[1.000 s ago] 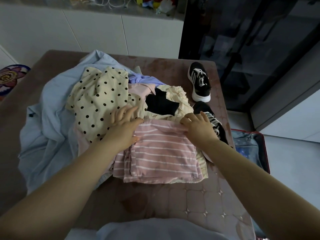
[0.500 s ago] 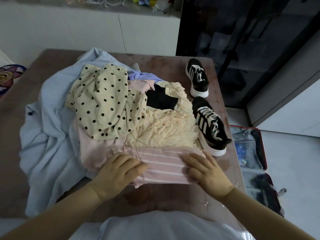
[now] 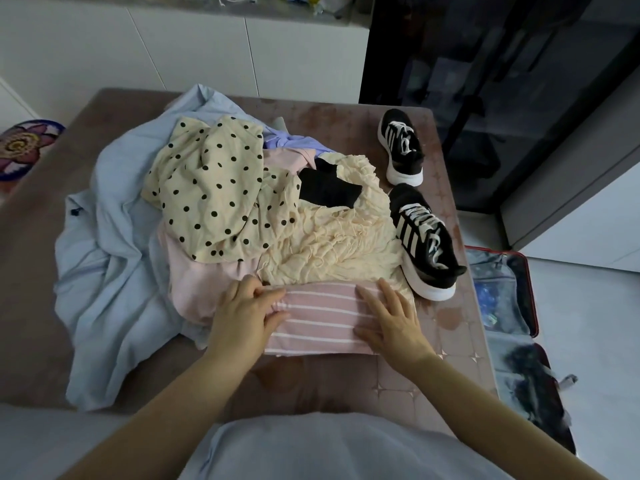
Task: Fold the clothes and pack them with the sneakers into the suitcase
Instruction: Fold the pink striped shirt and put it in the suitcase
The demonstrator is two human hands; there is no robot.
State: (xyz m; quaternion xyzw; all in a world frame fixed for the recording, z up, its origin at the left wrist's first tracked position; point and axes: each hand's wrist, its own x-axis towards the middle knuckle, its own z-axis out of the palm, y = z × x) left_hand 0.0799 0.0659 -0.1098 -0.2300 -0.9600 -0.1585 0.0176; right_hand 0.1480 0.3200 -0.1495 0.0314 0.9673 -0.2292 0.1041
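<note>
A folded pink striped garment (image 3: 320, 318) lies at the near edge of the clothes pile. My left hand (image 3: 244, 315) pinches its left edge with thumb and fingers. My right hand (image 3: 391, 320) rests flat on its right side, fingers spread. Behind it lie a crinkled cream garment (image 3: 332, 240), a cream polka-dot garment (image 3: 214, 188), a black piece (image 3: 327, 188), a pale pink garment (image 3: 197, 275) and a light blue shirt (image 3: 104, 251). Two black-and-white sneakers (image 3: 403, 147) (image 3: 424, 240) stand at the table's right side. The open suitcase (image 3: 502, 289) lies on the floor to the right.
The brown patterned table (image 3: 446, 362) has a right edge close to the suitcase. A dark glass cabinet (image 3: 491, 81) stands at the back right, white cabinets (image 3: 194, 53) behind the table. A colourful rug (image 3: 20, 147) lies on the floor at far left.
The striped garment has been folded over towards me into a narrower band. Both hands came back to the near edge, and my left hand now pinches its left edge.
</note>
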